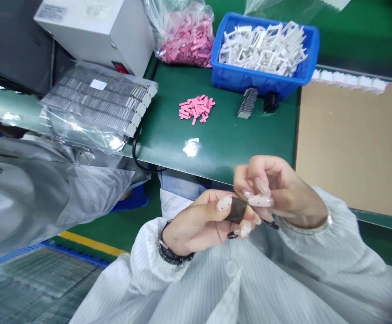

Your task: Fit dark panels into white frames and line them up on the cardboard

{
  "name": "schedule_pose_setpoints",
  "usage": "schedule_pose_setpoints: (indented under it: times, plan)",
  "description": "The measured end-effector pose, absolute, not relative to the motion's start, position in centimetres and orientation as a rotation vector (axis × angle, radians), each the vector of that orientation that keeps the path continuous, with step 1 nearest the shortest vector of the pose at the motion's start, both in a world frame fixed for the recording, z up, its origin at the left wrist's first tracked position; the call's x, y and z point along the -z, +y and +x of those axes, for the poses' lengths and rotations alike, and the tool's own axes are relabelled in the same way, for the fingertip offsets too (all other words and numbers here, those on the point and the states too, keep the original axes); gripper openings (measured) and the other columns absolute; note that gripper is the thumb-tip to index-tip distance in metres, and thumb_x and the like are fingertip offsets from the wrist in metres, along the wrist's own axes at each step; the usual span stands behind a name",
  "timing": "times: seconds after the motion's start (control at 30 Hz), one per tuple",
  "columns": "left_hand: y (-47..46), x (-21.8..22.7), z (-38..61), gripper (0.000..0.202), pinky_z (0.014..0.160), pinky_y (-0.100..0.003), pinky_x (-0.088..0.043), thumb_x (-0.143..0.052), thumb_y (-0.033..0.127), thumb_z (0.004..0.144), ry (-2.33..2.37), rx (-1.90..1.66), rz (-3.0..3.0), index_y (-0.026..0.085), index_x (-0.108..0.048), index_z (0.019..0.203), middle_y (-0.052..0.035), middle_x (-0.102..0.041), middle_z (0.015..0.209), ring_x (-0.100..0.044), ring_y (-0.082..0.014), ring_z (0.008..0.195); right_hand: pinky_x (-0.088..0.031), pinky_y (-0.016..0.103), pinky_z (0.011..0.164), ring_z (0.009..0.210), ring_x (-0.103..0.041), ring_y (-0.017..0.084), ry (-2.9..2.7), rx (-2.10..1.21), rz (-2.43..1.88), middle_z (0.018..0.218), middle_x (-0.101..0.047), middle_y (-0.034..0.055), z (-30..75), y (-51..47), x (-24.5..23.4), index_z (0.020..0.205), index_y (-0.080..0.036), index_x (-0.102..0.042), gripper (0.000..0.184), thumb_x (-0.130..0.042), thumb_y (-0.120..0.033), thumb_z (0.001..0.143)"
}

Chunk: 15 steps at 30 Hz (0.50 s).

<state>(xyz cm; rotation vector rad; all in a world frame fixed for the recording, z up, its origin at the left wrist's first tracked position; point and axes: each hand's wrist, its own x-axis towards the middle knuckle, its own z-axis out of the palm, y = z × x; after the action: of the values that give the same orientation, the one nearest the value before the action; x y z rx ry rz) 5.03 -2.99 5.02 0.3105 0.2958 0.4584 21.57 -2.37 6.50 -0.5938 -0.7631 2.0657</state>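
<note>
Dark plate (236,210): small and flat, pinched between both hands, just short of the bench (223,139) edge.
Left hand (199,225): I see thumb and fingers clamped on the plate's left edge.
Right hand (277,193): fingers clamped on its right edge, touching the left fingertips.
Axis: the long side runs roughly left-right, face tilted up toward me.
Writing: the label (50,11) on the grey box (108,36), far beyond the fingers, is too blurred to read.

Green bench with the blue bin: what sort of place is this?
Probably a factory assembly bench: a blue bin heaped with white plastic frames, a pile of pink strips on the green mat, and the left hand and right hand pinching a small dark piece.
</note>
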Motion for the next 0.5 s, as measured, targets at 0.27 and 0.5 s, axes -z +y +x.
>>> schedule_pose_setpoints:
  times: [0.27,0.5]
  plan:
    - [-3.0,-4.88,4.97,0.047,0.056,-0.025,-0.031,-0.068,0.057,0.073,0.279,-0.459,0.309,0.011,-0.07,0.073,0.0006,-0.049,0.052,-0.04,-0.0097,0.053,-0.051,0.01,0.043,0.045,-0.057,0.0,-0.76,-2.068,-0.575,0.076,-0.059,-0.0049,21.77,-2.51,-6.37,0.073,-0.015,-0.049,0.022,-0.069,-0.012,0.079]
    - [-2.99,-4.74,4.91,0.04,0.055,-0.024,-0.03,-0.069,0.051,0.075,0.218,-0.466,0.255,0.01,-0.072,0.077,-0.0012,-0.052,0.057,-0.043,-0.0097,0.056,-0.051,0.009,0.045,0.049,-0.06,0.001,-0.739,-2.073,-0.516,0.079,-0.061,-0.0043,21.72,-2.54,-6.34,0.077,-0.015,-0.054,0.016,-0.067,-0.007,0.08]
